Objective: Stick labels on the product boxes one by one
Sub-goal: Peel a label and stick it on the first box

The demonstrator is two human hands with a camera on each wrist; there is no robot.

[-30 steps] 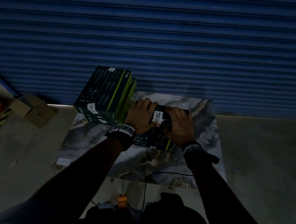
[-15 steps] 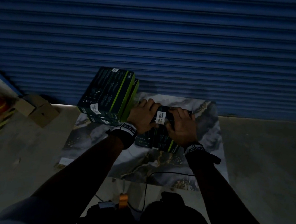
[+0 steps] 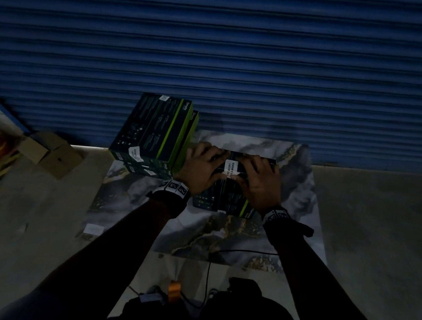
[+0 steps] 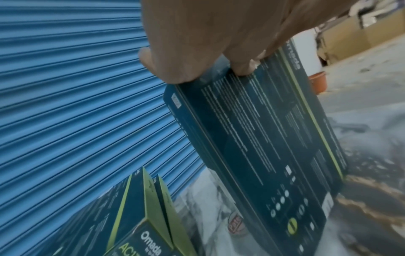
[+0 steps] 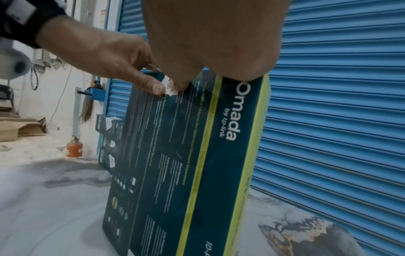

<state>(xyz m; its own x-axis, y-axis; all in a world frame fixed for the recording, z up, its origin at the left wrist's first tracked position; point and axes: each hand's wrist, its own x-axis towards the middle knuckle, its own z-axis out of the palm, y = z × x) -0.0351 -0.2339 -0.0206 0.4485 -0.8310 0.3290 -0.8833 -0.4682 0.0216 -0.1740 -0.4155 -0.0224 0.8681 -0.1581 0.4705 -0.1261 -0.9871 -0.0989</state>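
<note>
While both thumbs press the label (image 3: 230,168) over the upright box (image 3: 229,200) edge, left hand (image 3: 200,167) and right hand (image 3: 260,182) gripping, uneven pressure could crease it.

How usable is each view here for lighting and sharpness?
Head view: dim, shadows swallow detail, though the white label on the box between both hands stands out. Left wrist view: brighter, box print soft with blur. Right wrist view: bright, the brand name on the box readable, the right hand up close blurred.
</note>
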